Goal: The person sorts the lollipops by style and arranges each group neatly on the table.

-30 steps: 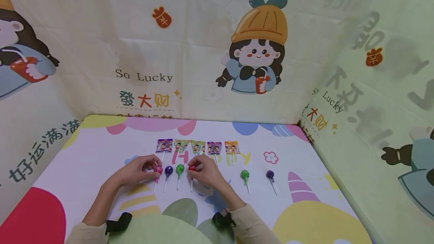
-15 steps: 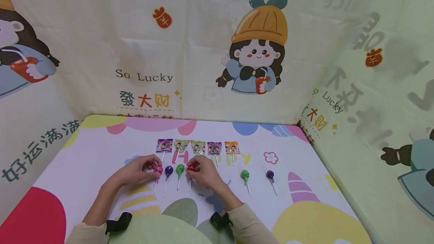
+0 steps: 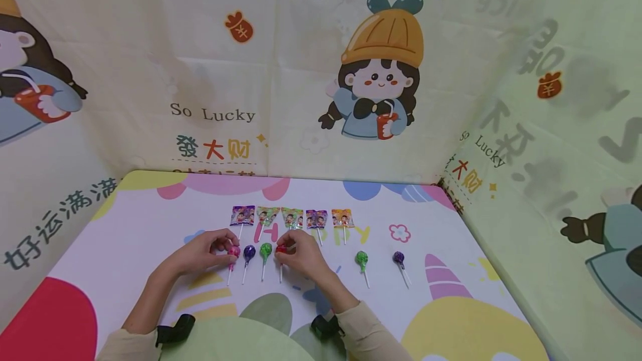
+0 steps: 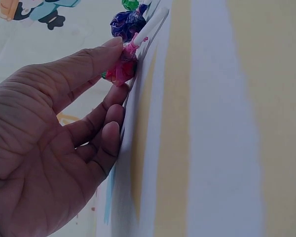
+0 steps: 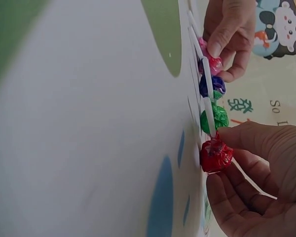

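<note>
Pinching pink lollipop (image 4: 122,72) between left fingers (image 4: 96,61) and, between right fingers (image 5: 249,137), red lollipop (image 5: 216,158), just nudged nearer green lollipop (image 5: 217,118), apparently tightening spacing.

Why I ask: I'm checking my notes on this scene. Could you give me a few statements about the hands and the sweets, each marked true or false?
1. The left hand pinches a pink lollipop. True.
2. The right hand holds nothing. False: it pinches a red lollipop.
3. A purple lollipop and a green lollipop lie between the two hands. True.
4. Only three packets lie in the row farther from the person. False: there are five.
5. An orange packet ends that row on the right. True.
</note>
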Demonstrator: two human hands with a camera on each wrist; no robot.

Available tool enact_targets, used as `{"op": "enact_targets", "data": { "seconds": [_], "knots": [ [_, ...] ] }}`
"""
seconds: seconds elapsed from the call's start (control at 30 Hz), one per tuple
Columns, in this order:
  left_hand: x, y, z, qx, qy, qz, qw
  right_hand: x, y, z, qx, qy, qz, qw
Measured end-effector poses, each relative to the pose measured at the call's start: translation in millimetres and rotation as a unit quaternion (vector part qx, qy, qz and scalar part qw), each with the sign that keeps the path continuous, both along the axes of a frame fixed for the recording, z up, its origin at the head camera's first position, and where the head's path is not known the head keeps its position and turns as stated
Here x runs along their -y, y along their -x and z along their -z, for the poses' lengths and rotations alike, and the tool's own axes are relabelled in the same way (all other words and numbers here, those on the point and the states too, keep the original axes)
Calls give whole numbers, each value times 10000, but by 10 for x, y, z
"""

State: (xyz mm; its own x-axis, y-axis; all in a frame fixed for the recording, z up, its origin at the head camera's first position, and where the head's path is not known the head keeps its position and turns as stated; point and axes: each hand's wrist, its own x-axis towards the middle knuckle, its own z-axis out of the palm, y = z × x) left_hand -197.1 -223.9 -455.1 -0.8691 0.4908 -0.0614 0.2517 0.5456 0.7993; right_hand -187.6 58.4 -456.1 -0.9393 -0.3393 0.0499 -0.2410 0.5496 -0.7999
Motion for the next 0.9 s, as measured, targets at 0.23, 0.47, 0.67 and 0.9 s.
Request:
{"op": "enact_targets", "data": {
  "seconds": [0.23, 0.47, 0.67, 0.9],
  "knots": [
    [4, 0, 4, -24, 0, 9, 10000, -43, -38, -29, -66, -21, 85, 9999],
    [29, 29, 32, -13, 83, -26, 10000, -91, -86, -60, -256, 35, 170, 9995],
    [38, 38, 44, -20, 84, -25, 10000, -161, -129, -90, -282, 156, 194, 9993],
    [40, 39, 34, 0, 155, -89, 9998, -289, -183, -113, -208, 223, 242, 9992]
  ]
}}
